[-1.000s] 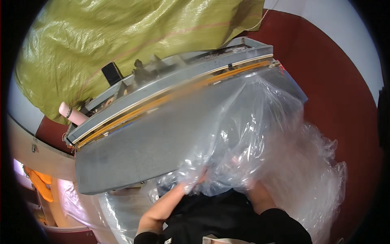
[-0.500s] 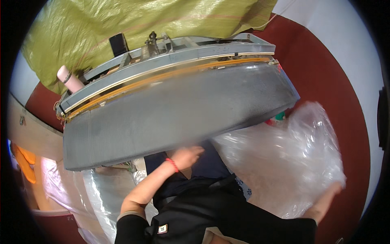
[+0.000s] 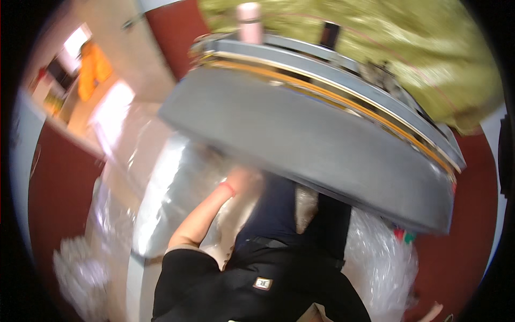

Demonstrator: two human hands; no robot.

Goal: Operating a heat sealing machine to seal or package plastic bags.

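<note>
My left hand (image 3: 242, 179), with a red cord bracelet (image 3: 228, 188) at its wrist, reaches toward the near edge of a long grey panel (image 3: 300, 139). It is smeared by motion, so its fingers and anything in them cannot be made out. Beside it is my left trouser leg. At the lower right rim a sliver of my right hand (image 3: 432, 312) shows, mostly cut off, its fingers unclear. Close to it, crumpled clear plastic sheeting (image 3: 383, 263) lies to the right of my legs.
Behind the panel runs a grey metal frame (image 3: 300, 51) with an orange strip, a pink bottle (image 3: 250, 24) and a dark upright block (image 3: 329, 35). Yellow-green woven sheeting (image 3: 407, 43) hangs behind. A plastic-wrapped roll or bundle (image 3: 163, 198) lies left; an orange item (image 3: 92, 70) is farther off.
My view has swung left, shifting the panel rightward and tilting it. My right hand has left the plastic sheeting's upper part and dropped to the rim. The left hand remains near the panel edge.
</note>
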